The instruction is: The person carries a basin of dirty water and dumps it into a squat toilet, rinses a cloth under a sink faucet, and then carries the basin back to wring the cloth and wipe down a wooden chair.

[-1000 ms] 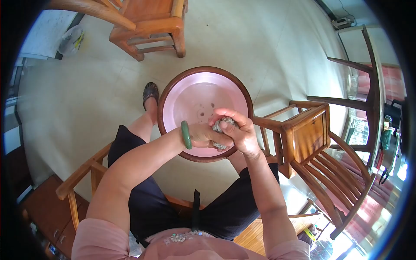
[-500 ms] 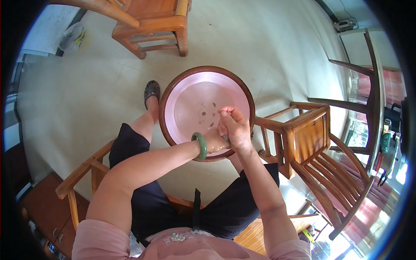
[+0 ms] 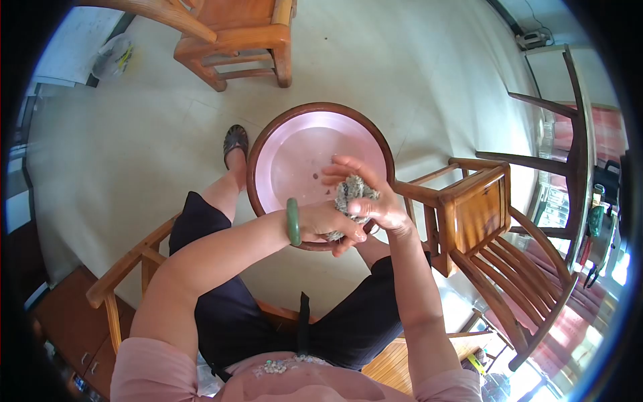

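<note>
A crumpled grey-white cloth is bunched between my two hands, above the near right part of a pink basin with a brown rim. My left hand, with a green bangle at its wrist, grips the cloth's lower left side. On the upper right, my right hand holds it with the thumb across it and the other fingers stretched to the left. Shallow water and a few dark spots show at the basin's bottom.
A wooden chair stands close to the basin's right. Another wooden chair is beyond it at the upper left. A plastic bag lies at the far left. My shoe is on the floor left of the basin.
My hands have opened out from the tight clasp of half a second ago, and the cloth shows between them again. My left wrist has shifted a little left.
</note>
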Motion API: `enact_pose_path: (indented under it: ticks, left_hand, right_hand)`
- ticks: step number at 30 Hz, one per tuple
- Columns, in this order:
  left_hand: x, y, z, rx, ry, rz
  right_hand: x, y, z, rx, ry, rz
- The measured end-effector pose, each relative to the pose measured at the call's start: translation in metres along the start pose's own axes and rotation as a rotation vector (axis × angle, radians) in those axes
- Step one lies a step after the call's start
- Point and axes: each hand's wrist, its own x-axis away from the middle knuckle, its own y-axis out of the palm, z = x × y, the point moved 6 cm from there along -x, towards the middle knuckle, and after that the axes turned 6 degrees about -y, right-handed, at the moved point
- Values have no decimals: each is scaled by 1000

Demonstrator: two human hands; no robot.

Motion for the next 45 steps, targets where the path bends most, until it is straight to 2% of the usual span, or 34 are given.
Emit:
enact_pose_path:
  ticks: [2,3,5,7,9,10,11,12,13,17,19,23,25,28,35,38,40,41,43,44,45]
  left_hand:
    - [6,6,-9,193,-98,65]
    - [6,2,-10,195,-95,72]
    - [3,-6,-13,107,-84,59]
    - [-1,-8,-11,40,-52,27]
    - [-8,-14,-9,-101,98,77]
    - [-14,-21,-11,-237,100,195]
    - [-23,-18,-16,-238,100,194]
    - [-23,-19,-3,-543,304,433]
    - [-17,-16,9,-848,513,671]
    - [-24,-34,-2,-893,382,809]
    - [-30,-38,-2,-1161,274,827]
    - [-28,-46,1,-1138,220,894]
    - [-28,-53,0,-1108,128,924]
    - [-27,-63,-3,-1093,59,1004]
    - [-27,-74,-8,-1129,-10,1040]
    - [-26,-75,-6,-1127,-104,1013]
    - [-38,-82,-7,-1140,-52,862]
    - [-40,-86,-8,-1140,-52,862]
    - [-32,-71,12,-938,248,771]
    - [-27,-66,19,-938,251,770]
    - [-22,-61,23,-779,159,683]
  right_hand:
    - [7,12,-2,49,40,-25]
    - [9,19,-2,91,80,-52]
    - [14,20,-4,51,84,-1]
    - [15,14,-5,206,75,69]
    - [13,14,-3,192,18,139]
    - [11,9,1,80,8,206]
    - [10,6,3,-34,-1,274]
    - [9,2,5,-32,20,382]
    - [7,3,5,-31,18,385]
    - [3,-8,12,-53,15,555]
    - [4,-15,17,-51,34,656]
    - [-1,-19,24,-15,65,774]
    - [-1,-26,32,-18,88,875]
    - [-4,-36,43,-74,92,913]
    - [-8,-49,66,-100,148,945]
    - [-8,-52,71,-90,141,961]
    - [-10,-52,68,36,173,910]
    - [-11,-55,67,36,173,910]
    - [-11,-69,59,71,54,898]
    - [-9,-81,57,159,20,884]
    - [-6,-90,55,160,17,884]
